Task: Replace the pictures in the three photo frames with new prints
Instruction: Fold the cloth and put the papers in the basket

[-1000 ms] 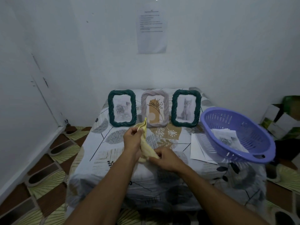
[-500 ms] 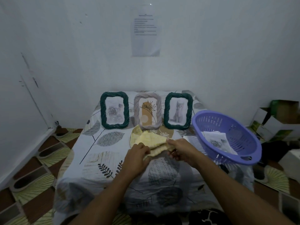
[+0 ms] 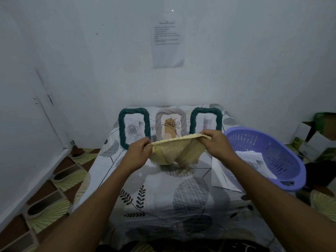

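Observation:
Three photo frames stand upright at the back of the table: a green frame (image 3: 134, 127) with a grey flower picture on the left, a grey frame (image 3: 171, 124) with an orange and black plant print in the middle, and a green frame (image 3: 206, 120) with a cat picture on the right. A yellow cloth (image 3: 177, 150) is stretched above the table in front of them. My left hand (image 3: 139, 153) grips its left end and my right hand (image 3: 217, 142) grips its right end. The cloth hides the lower edge of the middle and right frames.
A purple plastic basket (image 3: 283, 179) with printed sheets (image 3: 253, 158) inside sits at the table's right edge. More white sheets (image 3: 221, 177) lie beside it on the leaf-patterned tablecloth (image 3: 163, 197). Cardboard boxes (image 3: 316, 137) stand on the floor at right. A paper notice (image 3: 168, 40) hangs on the wall.
Both hands have lifted the yellow cloth off the table and pulled it apart, spreading it wide in front of the frames. My view has moved closer to the table.

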Motion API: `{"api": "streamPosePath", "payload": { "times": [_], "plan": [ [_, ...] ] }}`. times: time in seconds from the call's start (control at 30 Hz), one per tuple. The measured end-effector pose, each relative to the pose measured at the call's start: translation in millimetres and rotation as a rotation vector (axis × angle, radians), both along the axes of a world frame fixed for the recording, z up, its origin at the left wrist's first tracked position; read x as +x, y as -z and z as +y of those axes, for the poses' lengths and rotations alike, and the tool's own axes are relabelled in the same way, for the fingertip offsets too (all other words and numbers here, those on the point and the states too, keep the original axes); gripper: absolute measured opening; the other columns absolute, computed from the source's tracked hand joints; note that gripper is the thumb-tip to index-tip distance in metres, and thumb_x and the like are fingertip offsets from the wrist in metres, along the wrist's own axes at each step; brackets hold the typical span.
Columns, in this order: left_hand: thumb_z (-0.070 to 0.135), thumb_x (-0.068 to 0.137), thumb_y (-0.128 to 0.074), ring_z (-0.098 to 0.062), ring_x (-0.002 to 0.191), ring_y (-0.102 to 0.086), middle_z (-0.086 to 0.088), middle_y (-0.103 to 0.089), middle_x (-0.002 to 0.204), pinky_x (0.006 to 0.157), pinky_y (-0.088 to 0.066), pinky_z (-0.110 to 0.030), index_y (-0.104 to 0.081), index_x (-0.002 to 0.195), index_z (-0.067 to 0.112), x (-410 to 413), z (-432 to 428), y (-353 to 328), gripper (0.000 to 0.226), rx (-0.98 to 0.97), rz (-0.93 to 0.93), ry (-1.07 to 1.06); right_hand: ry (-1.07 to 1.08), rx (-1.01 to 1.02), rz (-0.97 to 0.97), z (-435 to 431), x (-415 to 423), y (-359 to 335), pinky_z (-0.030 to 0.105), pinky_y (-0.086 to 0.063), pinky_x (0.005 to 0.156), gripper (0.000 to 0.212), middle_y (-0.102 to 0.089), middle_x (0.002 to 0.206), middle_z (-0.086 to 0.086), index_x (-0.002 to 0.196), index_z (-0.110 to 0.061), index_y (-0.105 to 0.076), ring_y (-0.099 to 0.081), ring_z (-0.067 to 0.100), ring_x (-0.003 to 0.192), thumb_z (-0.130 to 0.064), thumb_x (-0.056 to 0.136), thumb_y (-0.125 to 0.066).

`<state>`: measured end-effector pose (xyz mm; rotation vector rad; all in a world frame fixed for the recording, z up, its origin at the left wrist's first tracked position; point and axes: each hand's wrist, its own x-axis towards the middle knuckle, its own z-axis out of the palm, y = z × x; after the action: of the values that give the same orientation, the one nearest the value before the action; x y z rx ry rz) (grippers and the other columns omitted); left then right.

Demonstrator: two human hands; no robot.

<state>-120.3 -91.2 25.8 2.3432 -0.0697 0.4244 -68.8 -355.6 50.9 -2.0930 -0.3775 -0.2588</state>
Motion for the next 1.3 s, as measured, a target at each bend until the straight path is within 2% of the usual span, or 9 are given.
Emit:
{"api": "streamPosePath", "payload": {
  "times": [0.13,0.23,0.4,0.53,0.6,0.67,0.83,1.1,1.3],
  "plan": [
    [-0.002,0.082,-0.051,-0.030,0.072,-0.057,-0.008,-0.058,0.078,0.060,-0.049,-0.039,-0.049,0.081,0.016,2,6,-25,0.018,0.113,0.029,0.060,-0.046,-0.058,-0.070,-5,10,-28,0.024,-0.042,0.058,0.006,-0.064,0.088,-0.004,0.086,-0.022,-0.066,-0.057,0.012,0.082,-0.016,0.088,-0.067],
    [-0.007,0.078,-0.053,-0.031,0.079,-0.056,-0.008,-0.056,0.083,0.063,-0.049,-0.040,-0.046,0.081,0.015,2,9,-41,0.023,0.122,-0.028,0.068,-0.058,-0.037,-0.103,-11,13,-46,0.023,-0.039,0.055,0.007,-0.060,0.079,-0.010,0.083,-0.023,-0.064,-0.051,0.007,0.070,-0.019,0.087,-0.069],
    [-0.007,0.076,-0.049,-0.028,0.076,-0.055,-0.006,-0.059,0.078,0.063,-0.043,-0.030,-0.051,0.070,0.014,8,15,-62,0.022,0.214,-0.059,-0.005,-0.054,0.095,0.025,-20,17,-62,0.029,-0.044,0.058,0.017,-0.064,0.075,0.004,0.089,-0.011,-0.069,-0.057,0.017,0.068,-0.025,0.093,-0.062],
    [-0.008,0.081,-0.048,-0.017,0.078,-0.054,-0.002,-0.064,0.085,0.062,-0.039,-0.019,-0.061,0.073,0.015,9,14,-67,0.027,0.127,-0.064,-0.009,-0.044,0.192,0.090,-22,15,-65,0.032,-0.048,0.060,0.022,-0.068,0.082,0.008,0.097,-0.006,-0.070,-0.061,0.019,0.071,-0.025,0.096,-0.058],
    [0.010,0.086,-0.063,-0.015,0.081,-0.057,0.002,-0.064,0.089,0.064,-0.042,-0.022,-0.063,0.080,0.017,7,14,-65,0.010,0.035,-0.084,-0.001,-0.026,0.243,0.110,-23,16,-63,0.036,-0.051,0.064,0.022,-0.068,0.083,0.010,0.097,-0.003,-0.069,-0.062,0.022,0.073,-0.023,0.095,-0.060],
    [0.019,0.082,-0.073,-0.014,0.082,-0.058,0.001,-0.063,0.092,0.064,-0.046,-0.022,-0.060,0.086,0.019,5,16,-63,0.013,0.028,-0.092,0.039,-0.004,0.257,0.120,-26,16,-59,0.040,-0.052,0.067,0.021,-0.067,0.079,0.009,0.092,-0.001,-0.067,-0.061,0.024,0.073,-0.021,0.094,-0.061],
    [0.004,0.079,-0.072,-0.022,0.073,-0.058,-0.007,-0.061,0.086,0.070,-0.057,-0.039,-0.056,0.097,0.014,1,22,-55,0.027,-0.114,-0.098,-0.086,0.058,0.321,0.154,-33,19,-49,0.042,-0.054,0.066,0.010,-0.066,0.081,0.014,0.084,-0.008,-0.063,-0.060,0.026,0.070,-0.015,0.092,-0.064],
    [0.010,0.081,-0.074,-0.027,0.072,-0.064,-0.012,-0.064,0.076,0.061,-0.061,-0.041,-0.065,0.080,0.009,4,16,-52,0.009,-0.281,-0.090,-0.124,0.077,0.336,0.190,-27,21,-35,0.038,-0.052,0.059,0.016,-0.064,0.068,0.007,0.077,-0.009,-0.063,-0.057,0.022,0.060,-0.016,0.091,-0.065],
    [0.017,0.090,-0.065,-0.013,0.062,-0.063,-0.003,-0.069,0.074,0.059,-0.056,-0.030,-0.071,0.084,0.009,5,19,-55,0.012,0.003,-0.168,-0.125,0.122,0.315,0.157,-29,21,-36,0.036,-0.046,0.059,0.022,-0.061,0.070,0.009,0.076,-0.008,-0.060,-0.052,0.019,0.060,-0.022,0.093,-0.063]
  ]
}}
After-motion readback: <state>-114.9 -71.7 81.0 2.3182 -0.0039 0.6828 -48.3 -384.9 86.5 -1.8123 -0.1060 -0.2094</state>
